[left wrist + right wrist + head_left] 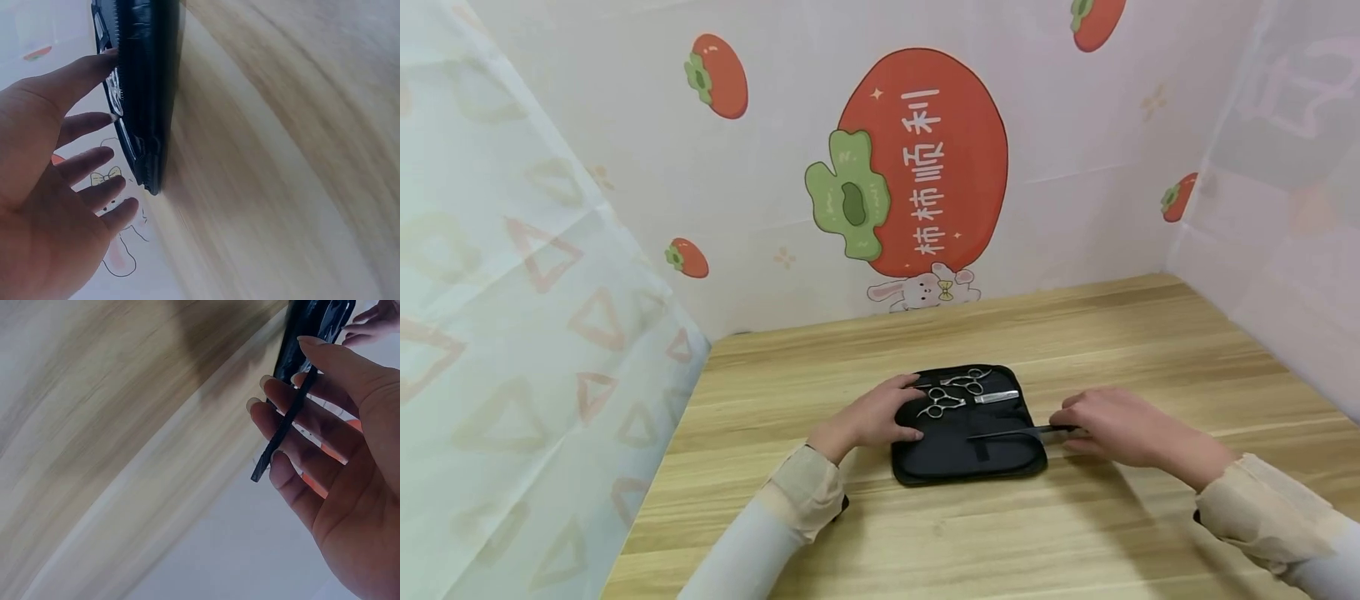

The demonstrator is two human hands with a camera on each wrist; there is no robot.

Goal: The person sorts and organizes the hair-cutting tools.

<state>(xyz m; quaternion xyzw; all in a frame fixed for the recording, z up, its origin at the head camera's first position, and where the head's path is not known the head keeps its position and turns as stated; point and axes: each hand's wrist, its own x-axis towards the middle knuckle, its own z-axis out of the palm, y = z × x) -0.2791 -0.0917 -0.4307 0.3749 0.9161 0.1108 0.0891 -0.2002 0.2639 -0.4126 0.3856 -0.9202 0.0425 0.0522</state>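
Observation:
An opened black zip case (940, 467) lies on the table with two pairs of silver hairdressing scissors (942, 402) (967, 382) and a silver razor-like piece (997, 397) in its upper part. My left hand (880, 414) rests at the case's left side, thumb and fingers spread over its edge; the left wrist view shows the fingers (87, 125) fairly straight. My right hand (1112, 427), to the right of the case, pinches a slim black comb (289, 419) between thumb and fingers. The comb's thin far end reaches over the case's lower half.
The wood-grain table (970, 542) extends around the case on all sides. A white cloth backdrop (760, 167) printed with persimmons and a rabbit stands behind it. Cloth walls (520, 350) rise at left and right.

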